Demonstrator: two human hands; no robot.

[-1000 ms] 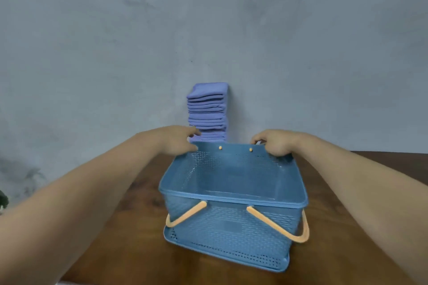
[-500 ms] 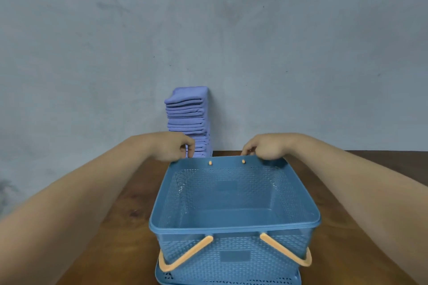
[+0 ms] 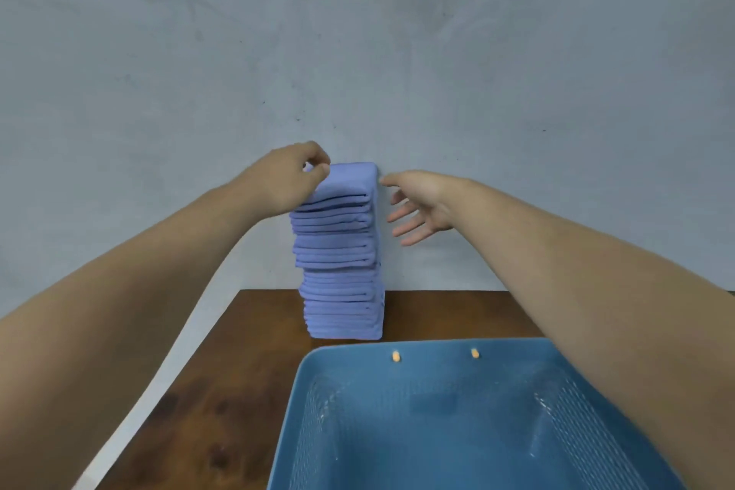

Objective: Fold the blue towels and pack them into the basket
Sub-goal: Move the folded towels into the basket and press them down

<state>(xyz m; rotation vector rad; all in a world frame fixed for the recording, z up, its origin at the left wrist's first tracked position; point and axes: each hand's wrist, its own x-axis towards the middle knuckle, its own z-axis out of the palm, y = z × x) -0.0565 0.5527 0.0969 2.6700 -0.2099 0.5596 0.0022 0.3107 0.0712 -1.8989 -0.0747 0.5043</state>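
A tall stack of folded blue towels (image 3: 340,263) stands on the brown table against the grey wall. My left hand (image 3: 288,179) is at the stack's top left corner, its thumb and fingers pinching the edge of the top towel. My right hand (image 3: 417,207) hovers just right of the stack's top with its fingers spread, holding nothing. The blue plastic basket (image 3: 342,362) sits in front of the stack, close to me, with nothing inside it.
The brown wooden table (image 3: 222,390) ends at its left edge just beyond the stack. A grey wall (image 3: 358,52) rises directly behind the towels. Two orange handle pegs (image 3: 395,356) show on the basket's far wall.
Both hands let go of the basket's far rim and rose to the top of the towel stack. The basket now sits nearer to me and lower in view.
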